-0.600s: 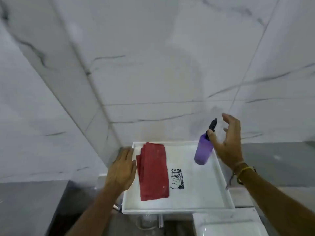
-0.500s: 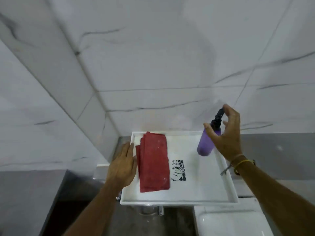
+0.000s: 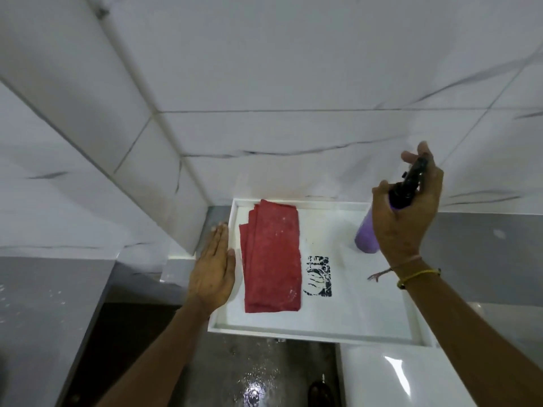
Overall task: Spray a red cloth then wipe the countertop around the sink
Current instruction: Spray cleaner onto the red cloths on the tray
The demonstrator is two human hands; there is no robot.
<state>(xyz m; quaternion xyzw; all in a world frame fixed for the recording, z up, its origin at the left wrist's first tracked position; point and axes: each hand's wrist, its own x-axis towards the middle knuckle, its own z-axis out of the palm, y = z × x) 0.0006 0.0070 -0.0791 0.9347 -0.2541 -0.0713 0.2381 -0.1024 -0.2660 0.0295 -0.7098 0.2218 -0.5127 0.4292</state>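
Head view: right hand (image 3: 404, 218) at right of frame is closed round the purple spray bottle (image 3: 367, 233), a finger by the black nozzle, probably to spray. Left hand (image 3: 212, 274) lies flat and empty on the white tray (image 3: 323, 330) edge, likely steadying it. Folded red cloth (image 3: 271, 257) lies mid-frame in the tray. Black print beside it unreadable

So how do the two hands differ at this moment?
The right hand is raised and curled around the purple spray bottle, fingers at its black nozzle; the left hand is flat, palm down, holding nothing. The left hand sits at the white tray's left edge beside the red cloth; the right hand is above the tray's right side. Both are bare.
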